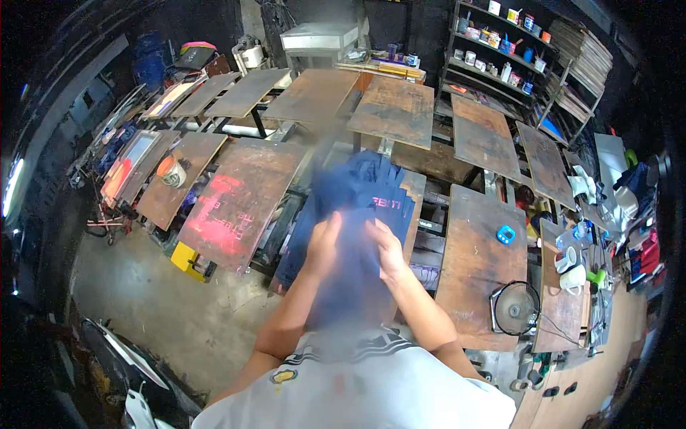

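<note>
Between my two hands hangs a dark blue cloth (354, 250), its middle smeared by a blurry streak in the picture. My left hand (325, 242) grips its left side, fingers curled in. On the right edge, my right hand (386, 248) is closed with the thumb side up. Beyond and beneath lies a pile of dark blue cloth pieces (380, 174), fanned in layers over a board, one with pink print on it. More of the same cloth (289, 261) spreads beside my left forearm. Whether the held piece is a whole garment I cannot tell.
Rows of worn brown boards (475, 264) on metal stands surround me. A pink-stained board (239, 204) is at left, with a white bucket (171, 171) beyond. A fan (514, 309), blue timer-like device (505, 234) and white mugs (572, 277) are at right. Shelves of paint pots (493, 53) stand behind.
</note>
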Tool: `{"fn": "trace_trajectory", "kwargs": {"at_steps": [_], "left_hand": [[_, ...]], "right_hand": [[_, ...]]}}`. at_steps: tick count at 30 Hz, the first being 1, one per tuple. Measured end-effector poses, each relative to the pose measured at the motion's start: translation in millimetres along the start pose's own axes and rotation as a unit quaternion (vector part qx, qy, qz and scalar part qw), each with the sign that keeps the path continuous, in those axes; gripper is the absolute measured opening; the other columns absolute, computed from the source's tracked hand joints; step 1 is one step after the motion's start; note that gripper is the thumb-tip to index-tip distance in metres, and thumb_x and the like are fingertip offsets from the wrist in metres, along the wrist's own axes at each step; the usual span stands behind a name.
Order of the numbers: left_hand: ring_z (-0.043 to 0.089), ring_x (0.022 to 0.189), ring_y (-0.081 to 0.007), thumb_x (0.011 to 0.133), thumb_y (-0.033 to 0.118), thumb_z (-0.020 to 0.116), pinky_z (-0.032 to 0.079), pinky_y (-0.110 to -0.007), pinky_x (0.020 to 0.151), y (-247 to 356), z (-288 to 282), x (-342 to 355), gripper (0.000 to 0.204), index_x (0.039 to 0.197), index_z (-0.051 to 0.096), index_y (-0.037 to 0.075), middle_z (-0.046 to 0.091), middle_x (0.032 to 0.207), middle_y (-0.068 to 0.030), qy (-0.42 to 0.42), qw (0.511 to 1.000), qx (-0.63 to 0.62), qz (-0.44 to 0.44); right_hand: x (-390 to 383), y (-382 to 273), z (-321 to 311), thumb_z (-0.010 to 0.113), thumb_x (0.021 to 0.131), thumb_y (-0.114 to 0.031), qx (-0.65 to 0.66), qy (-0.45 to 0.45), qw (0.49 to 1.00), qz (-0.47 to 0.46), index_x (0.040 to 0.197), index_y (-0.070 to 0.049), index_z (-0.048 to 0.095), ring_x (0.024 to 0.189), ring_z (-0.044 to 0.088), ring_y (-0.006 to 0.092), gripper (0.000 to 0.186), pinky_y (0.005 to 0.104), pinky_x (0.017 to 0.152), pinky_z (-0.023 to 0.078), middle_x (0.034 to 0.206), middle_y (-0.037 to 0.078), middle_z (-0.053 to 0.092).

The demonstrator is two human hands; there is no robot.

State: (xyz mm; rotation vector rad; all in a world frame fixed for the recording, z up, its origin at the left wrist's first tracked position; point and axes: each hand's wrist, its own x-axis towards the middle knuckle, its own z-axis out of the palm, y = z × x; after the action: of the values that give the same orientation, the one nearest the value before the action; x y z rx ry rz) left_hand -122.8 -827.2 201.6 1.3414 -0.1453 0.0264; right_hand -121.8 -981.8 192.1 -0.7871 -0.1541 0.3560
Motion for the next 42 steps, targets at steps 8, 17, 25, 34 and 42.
{"fn": "trace_trajectory", "kwargs": {"at_steps": [8, 17, 25, 34, 42], "left_hand": [[0.066, 0.105, -0.02, 0.108, 0.04, 0.04, 0.052, -0.034, 0.093, -12.5, -13.4, -0.7, 0.049, 0.118, 0.064, -0.002, 0.069, 0.111, -0.0119, -0.046, 0.953, -0.28, -0.107], [0.062, 0.093, -0.0134, 0.107, 0.038, 0.046, 0.049, -0.029, 0.084, -9.9, -16.1, 6.6, 0.042, 0.105, 0.067, 0.001, 0.068, 0.102, -0.0064, 0.073, 0.993, -0.09, -0.028], [0.046, 0.069, -0.0065, 0.102, 0.032, 0.061, 0.039, -0.031, 0.058, -47.7, 9.8, -15.9, 0.038, 0.08, 0.061, 0.0, 0.056, 0.072, 0.0024, 0.017, 0.97, 0.207, 0.127], [0.052, 0.067, -0.0069, 0.104, 0.025, 0.055, 0.044, -0.031, 0.058, -20.6, 4.3, -6.8, 0.033, 0.091, 0.066, -0.003, 0.061, 0.069, -0.0005, 0.052, 0.968, 0.231, 0.086], [0.068, 0.1, -0.0214, 0.105, 0.036, 0.051, 0.055, -0.035, 0.09, -67.2, -20.3, -5.0, 0.041, 0.12, 0.061, -0.001, 0.068, 0.113, -0.0124, 0.028, 0.962, -0.229, -0.147]], "right_hand": [[-2.9, 10.9, -9.6, 0.058, 0.101, -0.023, 0.127, -0.089, 0.987, 0.035, 0.132, 0.004, 0.054, 0.112, 0.064, 0.024, 0.041, 0.0372, 0.1, 0.05, 0.126, 0.014, 0.064], [-9.6, -10.0, -5.7, 0.064, 0.097, -0.027, -0.265, -0.055, 0.959, -0.08, 0.117, 0.003, 0.063, 0.094, 0.059, 0.011, 0.036, 0.0274, 0.08, 0.049, 0.105, 0.003, 0.066], [-3.9, 5.0, -40.9, 0.06, 0.099, -0.011, -0.335, 0.05, 0.936, -0.098, 0.101, 0.001, 0.066, 0.087, 0.059, 0.0066, 0.014, 0.0239, 0.079, 0.048, 0.096, 0.0, 0.068], [-17.4, 9.8, -9.9, 0.066, 0.095, -0.027, -0.569, 0.118, 0.786, -0.212, 0.087, 0.003, 0.06, 0.066, 0.057, 0.0285, 0.032, 0.036, 0.066, 0.046, 0.075, 0.018, 0.059], [-16.7, 12.2, -18.1, 0.059, 0.102, -0.028, -0.109, 0.003, 0.994, 0.019, 0.107, 0.002, 0.068, 0.084, 0.065, 0.0125, 0.032, 0.0267, 0.077, 0.052, 0.097, 0.006, 0.071]]}}
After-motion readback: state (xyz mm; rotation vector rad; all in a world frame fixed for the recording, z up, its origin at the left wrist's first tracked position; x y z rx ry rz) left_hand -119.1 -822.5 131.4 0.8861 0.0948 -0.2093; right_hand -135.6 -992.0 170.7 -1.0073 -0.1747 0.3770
